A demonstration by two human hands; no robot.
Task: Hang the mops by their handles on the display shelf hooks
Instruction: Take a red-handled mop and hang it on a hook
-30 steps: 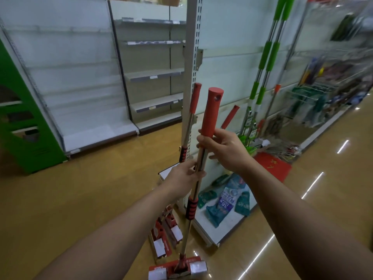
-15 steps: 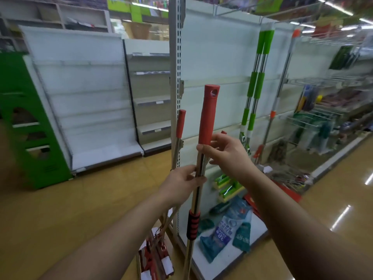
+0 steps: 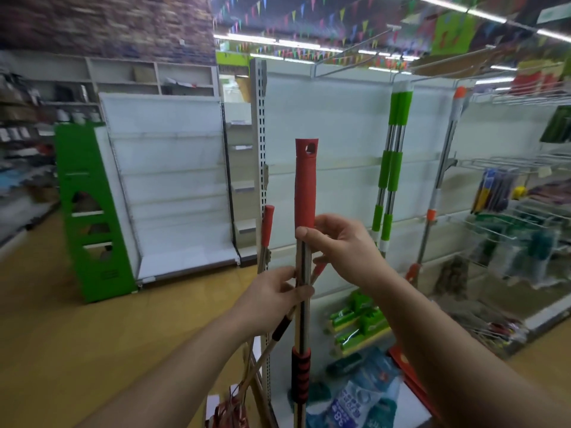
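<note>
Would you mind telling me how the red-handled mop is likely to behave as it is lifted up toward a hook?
The red-handled mop will probably stay stiff: its shaft looks like straight metal tube. It may feel bottom-heavy and inclined to swing, since the left hand and right hand both hold near the upper end. The red grip looks matte, so it likely won't slip.

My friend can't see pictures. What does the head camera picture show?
Two hands hold a red-handled mop upright in a shop aisle: the left hand grips its metal pole, the right hand just under the red grip. Behind, two green-handled mops hang on a white display shelf.
</note>
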